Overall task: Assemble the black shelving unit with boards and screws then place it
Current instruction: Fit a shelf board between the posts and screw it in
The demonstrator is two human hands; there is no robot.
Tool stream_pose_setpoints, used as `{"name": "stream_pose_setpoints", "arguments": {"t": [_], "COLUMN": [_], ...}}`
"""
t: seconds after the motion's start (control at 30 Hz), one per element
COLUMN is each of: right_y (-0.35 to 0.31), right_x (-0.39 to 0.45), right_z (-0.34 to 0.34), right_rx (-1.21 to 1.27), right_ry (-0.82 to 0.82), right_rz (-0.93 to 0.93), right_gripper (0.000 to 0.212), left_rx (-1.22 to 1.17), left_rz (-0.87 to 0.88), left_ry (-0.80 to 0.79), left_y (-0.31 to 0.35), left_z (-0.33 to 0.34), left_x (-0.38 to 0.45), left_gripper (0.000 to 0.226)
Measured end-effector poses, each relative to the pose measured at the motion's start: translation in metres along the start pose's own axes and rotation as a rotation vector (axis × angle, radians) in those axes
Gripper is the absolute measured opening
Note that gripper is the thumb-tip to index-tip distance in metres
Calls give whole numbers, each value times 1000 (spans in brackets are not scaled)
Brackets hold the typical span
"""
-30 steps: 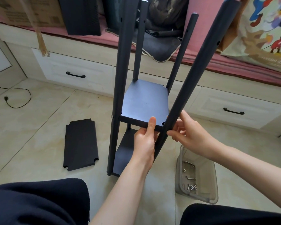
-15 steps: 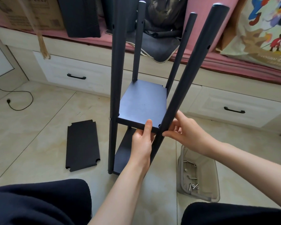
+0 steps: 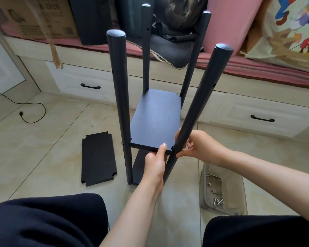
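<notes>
The black shelving unit stands on the tiled floor before me, several round posts rising around a fitted board (image 3: pixel 157 120), with a lower board (image 3: pixel 138 168) beneath. My left hand (image 3: pixel 155 163) grips the near edge of the fitted board, thumb on top. My right hand (image 3: pixel 194 147) pinches the near right post (image 3: pixel 202 102) at the level of that board's corner. That post leans outward to the right. A loose black board (image 3: pixel 98 158) with notched corners lies flat on the floor to the left.
A clear plastic tub (image 3: pixel 239 196) holding several screws sits on the floor at right. White drawers (image 3: pixel 82 82) under a pink-cushioned bench run along the back. A black cable (image 3: pixel 30 111) lies at left. My knees fill the bottom edge.
The view has pulled back, so all post tops now show. Both hands stay at the board's near right corner; the right hand's fingers have shifted on the post.
</notes>
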State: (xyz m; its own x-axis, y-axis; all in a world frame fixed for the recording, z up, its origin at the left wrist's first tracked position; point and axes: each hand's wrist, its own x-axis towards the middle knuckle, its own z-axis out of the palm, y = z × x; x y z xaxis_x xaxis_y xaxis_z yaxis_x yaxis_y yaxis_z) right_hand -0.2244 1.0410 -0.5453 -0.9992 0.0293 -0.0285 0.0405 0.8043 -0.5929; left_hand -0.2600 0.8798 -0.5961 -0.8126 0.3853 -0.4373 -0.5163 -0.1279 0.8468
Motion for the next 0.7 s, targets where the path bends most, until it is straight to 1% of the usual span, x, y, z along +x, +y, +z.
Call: {"name": "stream_pose_setpoints", "arguments": {"t": [0.1,0.17,0.2,0.23,0.27,0.3,0.33,0.37,0.4,0.43,0.47,0.5,0.53,0.6,0.7], "right_y": [-1,-1,-2,-2,-2,-2,-2,-2,-2,-3,-4,-4,-5,-5,-6], "right_x": [0,0,0,-1,-1,-1,-1,-1,-2,-2,-2,-3,-3,-5,-8], "right_z": [-2,-2,-3,-5,-6,-7,-8,-8,-7,-4,-2,1,3,2,-3], "right_rx": [10,9,1,-8,-13,-14,-14,-19,-26,-34,-41,-47,-55,-103,-198], "right_ry": [-7,-28,-41,-52,-59,-65,-69,-70,-67,-58,-44,-28,-16,-4,24], "right_rz": [15,19,20,18,15,14,10,6,6,12,18,22,25,33,40], "right_gripper": [33,30,27,27,27,27,28,28,28,29,31,32,32,30,29], "left_rx": [126,338,505,712,882,971,1014,1069,1152,1263,1373,1457,1515,1546,1471], "left_rz": [-22,3,59,158,312,527,772,971,1077,1092,1039,975,930,942,989], "left_ry": [53,104,161,255,353,421,445,425,401,344,277,230,195,190,232], "left_y": [7,12,14,15,15,15,16,15,13,11,10,10,9,6,2], "left_z": [-3,-5,-7,-10,-12,-14,-15,-18,-19,-21,-22,-24,-26,-28,-25], "left_x": [-8,-14,-19,-22,-26,-29,-30,-28,-24,-19,-14,-11,-9,-6,-4], "left_gripper": [24,35,43,47,44,36,24,9,15,36,54,65,69,69,66]}}
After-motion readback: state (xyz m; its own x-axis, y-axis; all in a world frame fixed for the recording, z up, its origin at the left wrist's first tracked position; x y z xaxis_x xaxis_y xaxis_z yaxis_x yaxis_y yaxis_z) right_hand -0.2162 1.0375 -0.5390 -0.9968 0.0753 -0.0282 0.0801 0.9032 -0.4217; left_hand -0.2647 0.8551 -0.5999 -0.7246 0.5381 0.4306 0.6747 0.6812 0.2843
